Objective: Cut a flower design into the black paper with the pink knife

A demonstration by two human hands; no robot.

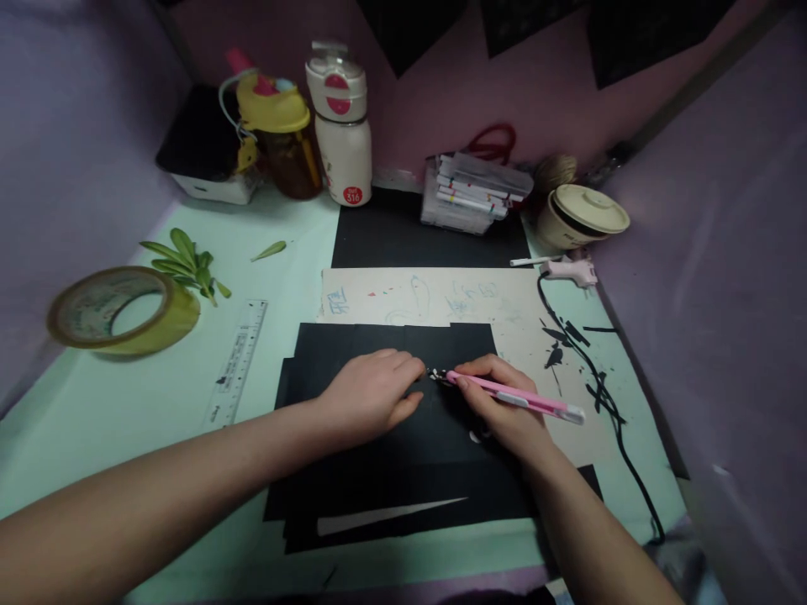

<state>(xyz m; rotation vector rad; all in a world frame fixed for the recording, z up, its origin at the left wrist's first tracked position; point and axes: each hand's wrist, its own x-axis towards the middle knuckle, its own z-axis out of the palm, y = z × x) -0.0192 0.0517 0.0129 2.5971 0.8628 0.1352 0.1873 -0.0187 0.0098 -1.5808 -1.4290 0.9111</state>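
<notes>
My right hand (504,409) is closed around a slim pink craft knife (504,390). The knife slants, its butt end to the right and its front end at small pale cut-outs (435,375) in the black paper (378,466). Left of these, my left hand (378,391) rests on the paper, fingers bent and thumb apart from the forefinger, with nothing visible between them. The paper lies in overlapping sheets. A long, pale, wedge-shaped opening (384,517) shows near its front edge. The knife's blade is too small to make out.
Left lie a tape roll (180,315), green leaves (184,256) and a clear ruler (238,361). Behind stand a white bottle (345,155), a yellow-lidded cup (277,113) and a pen box (463,197). Right are a black cord (621,445), paper scraps (555,357) and a lidded tub (577,218).
</notes>
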